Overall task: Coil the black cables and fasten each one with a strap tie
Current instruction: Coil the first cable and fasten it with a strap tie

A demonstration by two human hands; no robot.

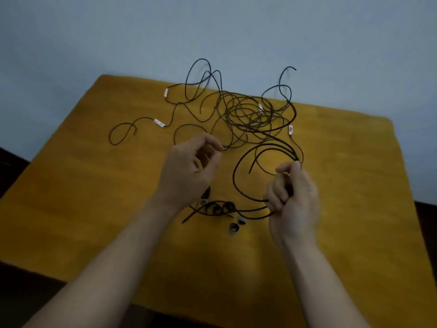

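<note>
A tangle of thin black cables [248,112] with small white labels sprawls across the far half of the yellow table [94,197]. My right hand [292,200] is shut on a few loops of one black cable [238,166], which arc out to its left and up toward the tangle. My left hand [191,169] hovers over the table's middle, thumb and fingertips pinched on a cable strand that leads from the tangle. Several small rolled black strap ties [222,209] lie on the table between my wrists, partly hidden by my left wrist.
The table's far edge meets a pale blue-grey wall [212,31]; some cable loops rise over that edge. A dark floor [14,166] shows at left and right of the table. Bare yellow surface lies on both sides of my arms.
</note>
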